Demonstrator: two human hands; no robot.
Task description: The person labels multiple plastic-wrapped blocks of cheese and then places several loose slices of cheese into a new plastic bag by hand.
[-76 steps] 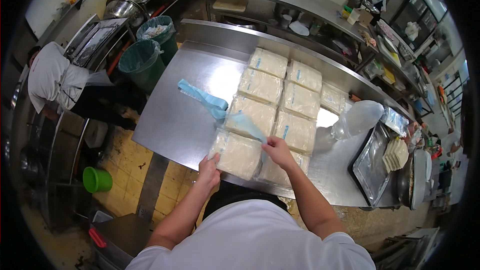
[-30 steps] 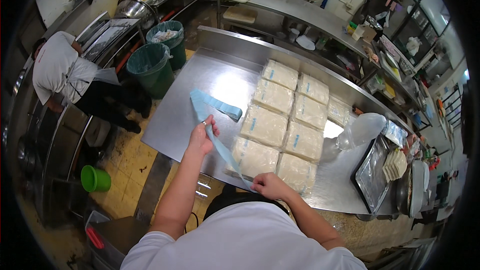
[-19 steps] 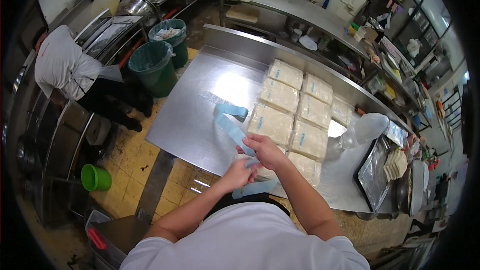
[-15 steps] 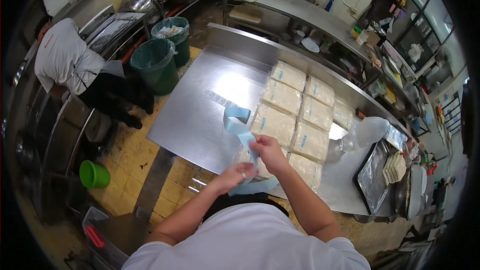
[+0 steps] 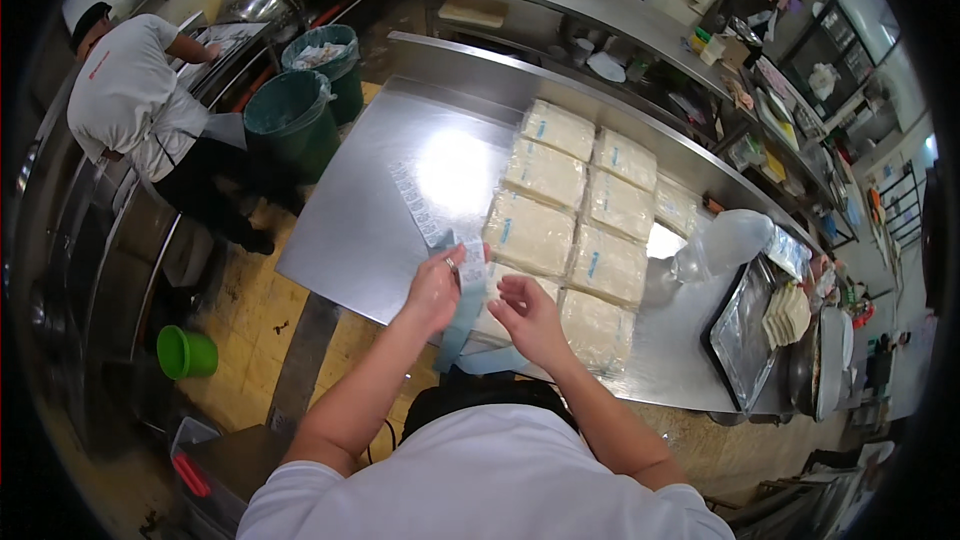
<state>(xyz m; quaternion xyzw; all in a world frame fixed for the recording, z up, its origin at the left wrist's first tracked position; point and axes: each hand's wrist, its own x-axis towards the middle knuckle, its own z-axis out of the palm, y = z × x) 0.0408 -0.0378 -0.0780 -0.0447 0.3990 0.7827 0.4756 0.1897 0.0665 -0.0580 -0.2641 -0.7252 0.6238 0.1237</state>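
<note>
My left hand (image 5: pixel 436 287) is closed on a strip of labels (image 5: pixel 472 265) with a pale blue backing. One printed length of the strip lies on the steel table beyond the hand; blue backing hangs toward my body. My right hand (image 5: pixel 530 315) is just right of the strip, fingers bent but apart, and I see nothing in it. It hovers over the nearest of several clear plastic packs of flat, cream-coloured sheets (image 5: pixel 533 232). These packs lie in rows, most with a small blue mark, and my hands partly hide the nearest one.
The steel table (image 5: pixel 355 210) has a raised back edge. On its right are a clear plastic bag (image 5: pixel 725 240) and a black tray (image 5: pixel 742 335). Green bins (image 5: pixel 292 125) stand beyond its left end. A co-worker (image 5: pixel 140 100) bends over a counter at far left.
My left hand has moved up and left with the label strip, turning its printed face up. My right hand has let go of the strip and opened. The co-worker has straightened slightly.
</note>
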